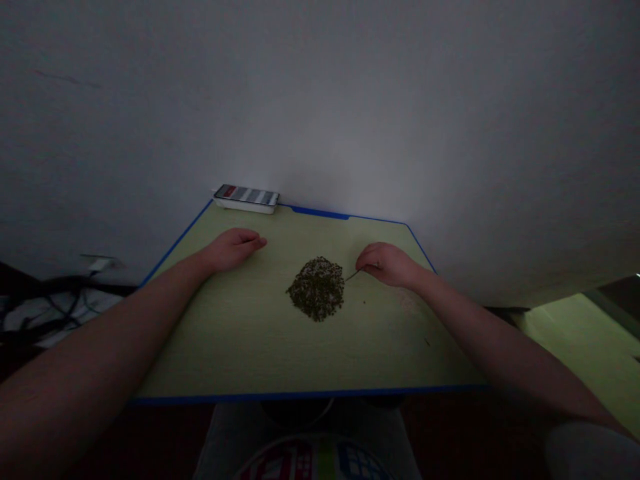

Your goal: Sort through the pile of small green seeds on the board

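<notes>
A small heap of dark green and pale grains [316, 289] lies on the light yellow-green tabletop [240, 353], roughly at its middle. To the right of the heap, my right hand [384, 263] is closed around a thin, dark, stick-like tool [353, 275]. The tool's tip reaches the heap's right edge; whether it is one rod or a pair of tweezers is too fine to tell. My left hand [234, 249] rests on the tabletop, up and left of the heap, fingers curled together, with nothing visible in them.
At the back left, a phone [247, 195] with a lit screen lies on a white box [245, 206]. A wall [320, 120] rises behind the blue-edged table. Cables [60, 310] and a white plug [101, 265] are at left. A dark speck [427, 342] lies near the right side.
</notes>
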Tool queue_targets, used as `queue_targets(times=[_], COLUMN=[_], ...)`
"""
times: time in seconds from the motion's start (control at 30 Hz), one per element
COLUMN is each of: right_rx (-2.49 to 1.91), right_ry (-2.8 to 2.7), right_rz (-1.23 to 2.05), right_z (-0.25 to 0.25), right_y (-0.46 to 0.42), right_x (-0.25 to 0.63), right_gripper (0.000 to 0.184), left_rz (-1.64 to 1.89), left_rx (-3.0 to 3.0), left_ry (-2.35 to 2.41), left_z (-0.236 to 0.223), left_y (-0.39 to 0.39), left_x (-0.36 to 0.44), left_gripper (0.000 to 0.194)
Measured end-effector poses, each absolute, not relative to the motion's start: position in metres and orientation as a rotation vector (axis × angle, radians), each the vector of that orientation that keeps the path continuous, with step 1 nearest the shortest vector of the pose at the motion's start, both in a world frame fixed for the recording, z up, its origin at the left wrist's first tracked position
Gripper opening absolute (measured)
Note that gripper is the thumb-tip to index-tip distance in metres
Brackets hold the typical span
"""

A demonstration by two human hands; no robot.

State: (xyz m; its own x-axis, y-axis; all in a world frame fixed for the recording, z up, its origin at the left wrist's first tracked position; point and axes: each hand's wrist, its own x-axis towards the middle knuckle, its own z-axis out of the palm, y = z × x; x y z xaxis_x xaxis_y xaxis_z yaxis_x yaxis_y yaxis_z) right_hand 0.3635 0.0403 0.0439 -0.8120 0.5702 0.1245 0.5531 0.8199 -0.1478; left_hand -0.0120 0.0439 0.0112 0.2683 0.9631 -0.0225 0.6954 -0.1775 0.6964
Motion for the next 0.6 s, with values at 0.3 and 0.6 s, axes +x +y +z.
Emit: queue_targets(times=[0.3, 0.6], right_rx=[-0.898, -0.848], right_ry=[-2.846, -2.864], right_rz=[0.216, 0.283], right_z=[0.047, 0.0475], right_y=[0.0393, 0.0358], right_x=[0.356, 0.3628], right_gripper=[0.021, 0.022], left_rz=[0.564, 0.579], left_rx=[1.945, 1.966], left_ry=[1.508, 1.511], left_z=[0.0168, 0.0147], left_y=[0.0408, 0.0428], left_x=[-0.0094, -0.009], left_gripper=[0.041, 0.04])
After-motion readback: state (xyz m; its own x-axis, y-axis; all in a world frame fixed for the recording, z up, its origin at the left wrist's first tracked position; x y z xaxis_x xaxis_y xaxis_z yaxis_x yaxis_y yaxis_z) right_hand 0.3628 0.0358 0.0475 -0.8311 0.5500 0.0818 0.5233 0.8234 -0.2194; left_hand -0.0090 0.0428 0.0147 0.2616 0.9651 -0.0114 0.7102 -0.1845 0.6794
